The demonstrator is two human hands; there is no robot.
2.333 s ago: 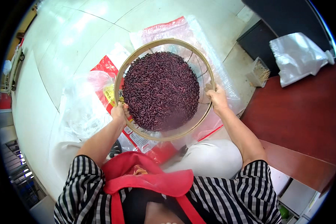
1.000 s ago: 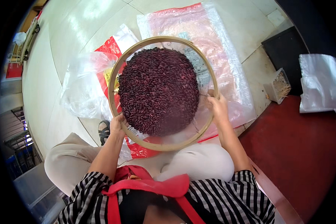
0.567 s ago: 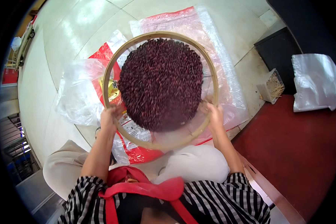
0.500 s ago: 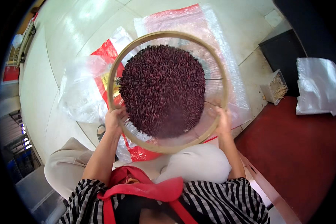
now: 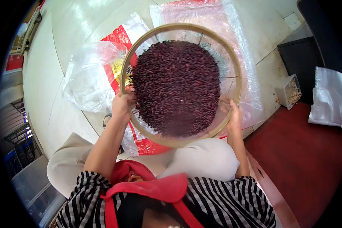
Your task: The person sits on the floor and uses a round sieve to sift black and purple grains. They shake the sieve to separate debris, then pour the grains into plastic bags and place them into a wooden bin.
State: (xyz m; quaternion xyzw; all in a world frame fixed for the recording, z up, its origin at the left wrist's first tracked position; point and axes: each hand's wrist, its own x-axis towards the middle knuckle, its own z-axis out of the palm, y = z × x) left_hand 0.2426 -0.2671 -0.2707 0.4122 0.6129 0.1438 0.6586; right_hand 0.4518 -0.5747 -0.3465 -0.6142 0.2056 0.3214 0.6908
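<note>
the left hand (image 5: 122,106) is gripping the left rim of a round sieve (image 5: 201,28), fingers curled tight around the wooden hoop, thumb side lying against the mesh. the right hand (image 5: 235,114) is clasping the lower right rim in the same way, fingers wrapped closed over the hoop; its fingertips are hiding behind the rim. the sieve is being held in the air above the person's knees, tilted a little, and a heap of dark red beans (image 5: 176,87) is filling most of its mesh, leaving a bare strip along the top and right.

under the sieve a clear plastic sheet (image 5: 247,64) with a pink tint is lying on the pale tiled floor (image 5: 57,49). a red printed bag (image 5: 114,38) is showing beside the left rim and again below the sieve, and a crumpled clear plastic bag (image 5: 89,76) is lying just to its left. to the right a dark red floor area (image 5: 300,159) is beginning, with a small box of thin sticks (image 5: 288,91) at its edge, a black cabinet (image 5: 304,57) behind it and a whitish plastic bag (image 5: 330,98) near the right edge.

the sieve is covering much of the sheet and the red bag, and the picture's rim is bending and darkening the outer parts. a dark object by the left knee is too hidden to tell.
</note>
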